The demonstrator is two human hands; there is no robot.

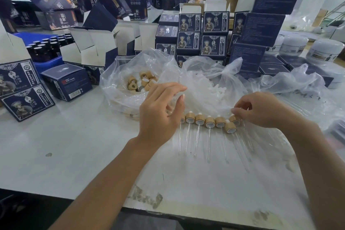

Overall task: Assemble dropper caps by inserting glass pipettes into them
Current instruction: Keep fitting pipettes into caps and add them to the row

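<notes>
Head view: your hands over a row of finished droppers on the bench.

Your left hand (162, 110) hovers with fingers spread and relaxed, holding nothing, just above the left end of the row of droppers (209, 122). Your right hand (261, 110) has its fingers curled down at the right end of the row, fingertips touching the last wooden cap (234, 120); whether it actually pinches that cap, you cannot tell. The glass pipettes (209, 144) point back toward you, between your two forearms. Just beyond your left hand lies an open plastic bag of loose caps (141, 82). Beyond and between your hands lies a second bag of white rubber bulbs (211, 87). Dark blue boxes (212, 33) are stacked farther back.
</notes>
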